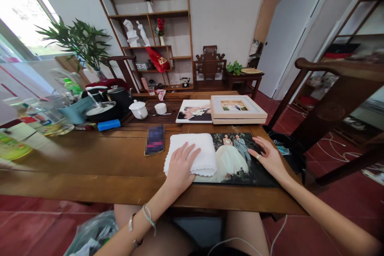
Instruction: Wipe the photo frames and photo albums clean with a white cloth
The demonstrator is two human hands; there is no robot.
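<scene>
Person seated at a long wooden table [90, 156], both hands down on a big wedding photo print [240, 160] lying flat at the near edge, right of centre. Print's long axis runs left-right along the table edge; the couple in it stand upright as seen from the sitter, heads toward the far side. Left hand [180, 166] lies flat, fingers spread, pressing a folded white towel [193, 152] that covers the print's left part. Not gripping, just palm-down. Right hand [268, 156] rests open on the print's right side, fingers pointing left toward the couple, ring on one finger. Just left of the towel: a phone [155, 140], face-up. Behind, a framed photo [237, 108] on a stack, w/ another print [194, 111] touching its left side. Tea things further left.
</scene>
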